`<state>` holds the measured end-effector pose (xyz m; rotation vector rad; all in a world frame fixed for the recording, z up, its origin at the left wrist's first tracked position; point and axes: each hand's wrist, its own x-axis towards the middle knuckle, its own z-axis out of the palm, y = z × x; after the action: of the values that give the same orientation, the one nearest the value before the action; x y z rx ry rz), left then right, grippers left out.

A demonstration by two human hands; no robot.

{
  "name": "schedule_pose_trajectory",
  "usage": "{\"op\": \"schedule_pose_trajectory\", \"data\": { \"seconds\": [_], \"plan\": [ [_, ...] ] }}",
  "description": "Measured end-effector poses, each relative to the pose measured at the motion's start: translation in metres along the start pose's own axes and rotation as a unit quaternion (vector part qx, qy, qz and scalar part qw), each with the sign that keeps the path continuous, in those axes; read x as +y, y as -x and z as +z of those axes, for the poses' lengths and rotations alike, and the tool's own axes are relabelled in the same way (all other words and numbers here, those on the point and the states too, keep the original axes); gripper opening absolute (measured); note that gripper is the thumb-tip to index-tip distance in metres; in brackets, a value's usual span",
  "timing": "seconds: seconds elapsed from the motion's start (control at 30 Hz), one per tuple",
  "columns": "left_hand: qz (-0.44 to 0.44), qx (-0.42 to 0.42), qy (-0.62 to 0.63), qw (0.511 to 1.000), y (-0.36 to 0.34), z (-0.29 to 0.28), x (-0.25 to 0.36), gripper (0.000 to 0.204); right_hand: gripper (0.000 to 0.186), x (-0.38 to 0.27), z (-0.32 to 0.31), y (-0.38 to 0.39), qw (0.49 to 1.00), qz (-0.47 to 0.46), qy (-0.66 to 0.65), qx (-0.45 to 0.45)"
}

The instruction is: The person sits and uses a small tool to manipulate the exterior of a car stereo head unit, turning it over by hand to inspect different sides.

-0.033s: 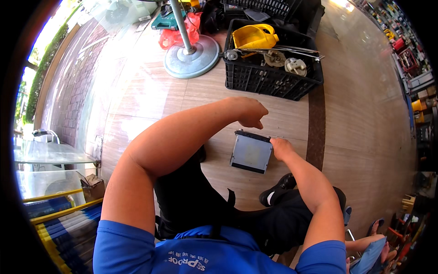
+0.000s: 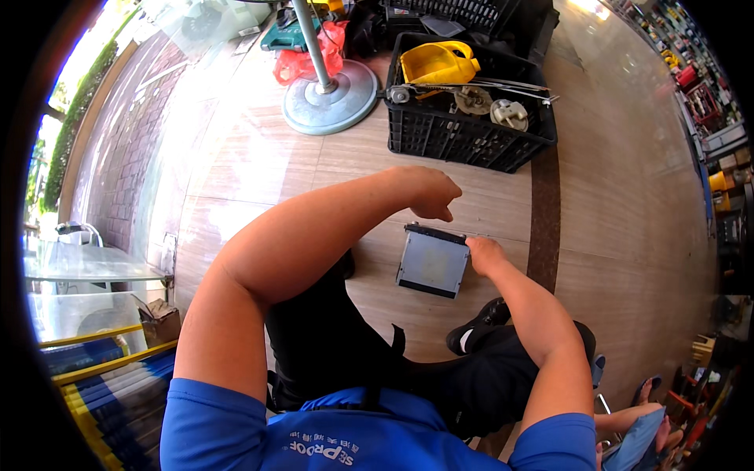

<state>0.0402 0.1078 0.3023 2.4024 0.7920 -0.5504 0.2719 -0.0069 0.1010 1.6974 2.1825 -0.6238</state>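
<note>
A flat-topped grey box (image 2: 432,263) with dark strips along its far and near edges sits on the floor in front of the person whose head camera I am watching. Its top faces up at me and is turned slightly.

The right hand (image 2: 485,255) reaches in from the right, at the box's far right corner, and seems to touch it there. The fingertips are partly hidden, so I cannot tell how far open these fingers are or whether they grip the box. The left hand (image 2: 433,195) is just beyond the box's far edge, back upward and apart from it in my view. Its fingers are bent, with the palm turned away from me; I cannot tell how far they close or whether they hold anything.

The floor (image 2: 353,169) is pale brown tile, crossed on the right by a dark brown stripe (image 2: 544,228). A black shoe (image 2: 491,314) is near the box's lower right. Closest to me are black trousers (image 2: 330,337) and a blue shirt (image 2: 314,439).

Farther out, beyond the hands, I see a black plastic crate (image 2: 455,137). In it are a yellow cut-open jug (image 2: 436,69) and a round pale part (image 2: 509,115), with thin metal rods (image 2: 514,88) across the top. Left of the crate, a pole rises from a round grey base (image 2: 338,110), with a red plastic bag (image 2: 334,43) and a green case (image 2: 287,38) behind. At lower right, another person's legs (image 2: 628,439) show.
</note>
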Motion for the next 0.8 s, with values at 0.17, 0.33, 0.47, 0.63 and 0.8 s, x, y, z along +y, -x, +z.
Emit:
{"op": "schedule_pose_trajectory", "data": {
  "seconds": [0.17,0.33,0.47,0.63,0.8],
  "plan": [
    [-0.006,-0.003,0.003,1.000,0.002,0.001,-0.001,0.051,0.019,-0.014,-0.011,0.005,0.997,0.075,-0.024,-0.014],
    [-0.001,-0.005,0.002,1.000,0.002,-0.001,0.001,0.049,0.020,-0.016,-0.019,0.008,0.997,0.073,0.016,-0.033],
    [0.001,-0.003,-0.001,1.000,0.003,0.000,-0.001,0.047,0.020,-0.018,-0.020,0.007,0.999,0.026,0.028,-0.029],
    [0.000,0.001,0.013,1.000,0.004,-0.002,0.001,0.045,0.020,-0.005,-0.011,0.001,0.999,0.027,0.008,-0.028],
    [0.000,-0.005,0.002,1.000,0.005,-0.002,0.001,0.046,0.021,-0.006,-0.004,0.002,0.999,0.041,-0.023,-0.007]
  ]
}}
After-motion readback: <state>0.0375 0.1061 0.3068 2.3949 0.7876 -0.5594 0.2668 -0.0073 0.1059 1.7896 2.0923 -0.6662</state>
